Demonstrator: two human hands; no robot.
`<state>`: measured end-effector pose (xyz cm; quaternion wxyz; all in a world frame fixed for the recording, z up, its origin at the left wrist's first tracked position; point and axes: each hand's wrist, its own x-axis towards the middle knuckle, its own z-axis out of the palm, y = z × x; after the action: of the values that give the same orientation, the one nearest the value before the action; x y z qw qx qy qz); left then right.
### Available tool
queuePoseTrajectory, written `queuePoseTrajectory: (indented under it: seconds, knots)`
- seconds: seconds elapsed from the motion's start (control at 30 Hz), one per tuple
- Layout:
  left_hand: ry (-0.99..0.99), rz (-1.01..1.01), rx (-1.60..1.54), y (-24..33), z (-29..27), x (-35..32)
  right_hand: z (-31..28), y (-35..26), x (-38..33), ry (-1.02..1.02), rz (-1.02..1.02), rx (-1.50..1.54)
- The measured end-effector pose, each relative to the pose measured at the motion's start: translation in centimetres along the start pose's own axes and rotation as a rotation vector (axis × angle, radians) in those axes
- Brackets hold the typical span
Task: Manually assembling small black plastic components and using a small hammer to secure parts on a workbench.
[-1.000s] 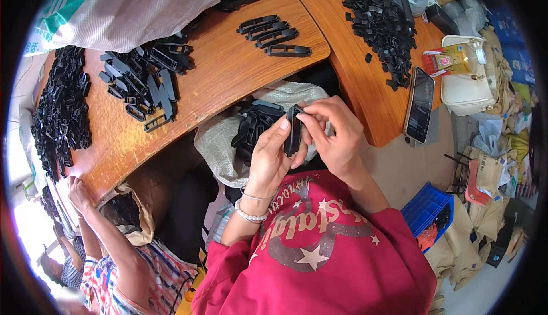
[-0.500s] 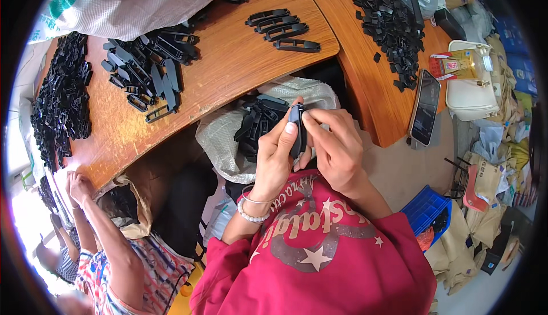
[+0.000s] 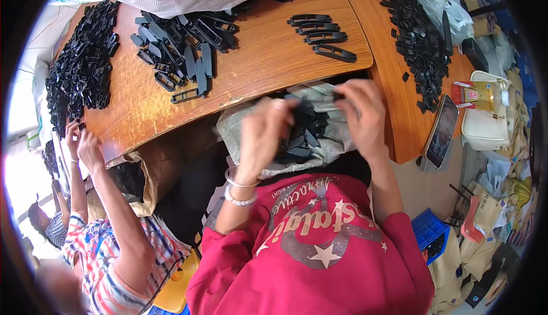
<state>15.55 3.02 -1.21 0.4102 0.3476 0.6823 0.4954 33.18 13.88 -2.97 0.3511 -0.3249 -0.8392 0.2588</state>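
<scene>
My left hand (image 3: 264, 131) is over the left part of a white woven sack (image 3: 231, 129), its fingers smeared by motion. Inside the sack lies a heap of long black plastic parts (image 3: 305, 138). My right hand (image 3: 365, 115) is raised at the sack's right side, close to the table edge, and its fingertips are blurred too. Whether either hand holds a part cannot be made out. Beyond the sack, several black frame-shaped plastic parts (image 3: 334, 52) lie in a row on the wooden table (image 3: 257, 58).
Piles of black parts (image 3: 83, 63) and longer pieces (image 3: 182, 46) cover the table's left. Small black pieces (image 3: 419, 46) are heaped at the right, near a phone (image 3: 442, 132) and a white bag (image 3: 485, 129). A co-worker's hands (image 3: 85, 143) are at the left edge.
My hands were together on a black plastic part above the sack; now they are apart, left hand leftward, right hand up and right. That part is no longer seen between them. The view has shifted.
</scene>
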Motion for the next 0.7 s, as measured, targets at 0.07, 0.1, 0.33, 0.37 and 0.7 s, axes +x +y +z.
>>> queuePoseTrajectory:
  seconds: [0.07,0.1,0.33,0.37,0.7]
  knots:
    - [0.43,0.45,0.445,-1.9,-3.9,1.1,-0.3,1.1,1.1,0.12,0.108,-0.108]
    - [0.603,0.595,0.543,-2.3,-5.8,1.9,-0.4,1.7,1.6,0.132,0.157,-0.153]
    - [0.527,0.324,0.773,-3.2,-12.1,3.1,1.1,3.5,4.9,0.155,0.147,-0.25]
    - [0.529,0.301,0.766,-3.1,-12.0,3.2,0.9,3.3,5.0,0.163,0.155,-0.264]
    - [0.792,0.38,0.185,-5.7,-11.7,2.3,-5.8,7.4,-0.4,0.374,0.444,-0.684]
